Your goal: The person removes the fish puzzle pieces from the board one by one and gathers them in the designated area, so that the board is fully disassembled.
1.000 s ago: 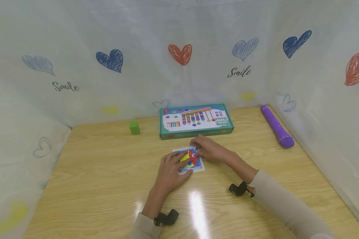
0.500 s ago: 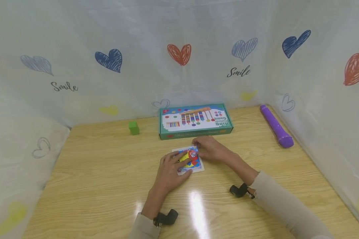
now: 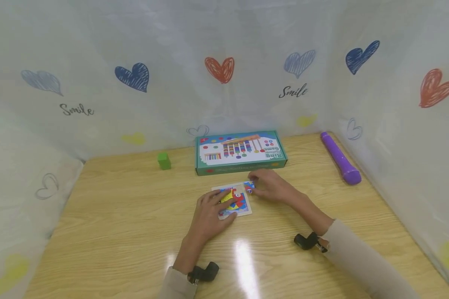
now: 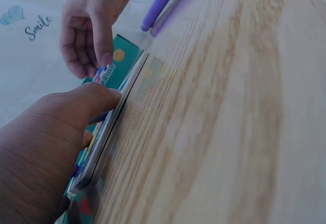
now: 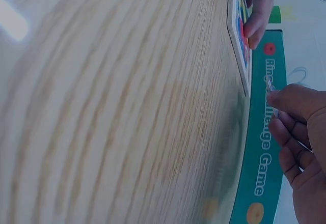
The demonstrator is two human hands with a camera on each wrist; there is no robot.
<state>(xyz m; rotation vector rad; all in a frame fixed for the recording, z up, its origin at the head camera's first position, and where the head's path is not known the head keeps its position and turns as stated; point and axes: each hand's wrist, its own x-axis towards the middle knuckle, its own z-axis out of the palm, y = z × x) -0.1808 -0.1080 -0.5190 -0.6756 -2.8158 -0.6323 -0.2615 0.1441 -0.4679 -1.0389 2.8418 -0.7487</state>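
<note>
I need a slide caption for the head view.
Left hand rests on a picture puzzle; right hand pinches one piece near its corner.

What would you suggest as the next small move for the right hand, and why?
I would probably have the right hand lay the puzzle piece on the table beside the fish board: the piece is pinched away from a pale gap in the picture, while the left hand rests on the board.
</note>
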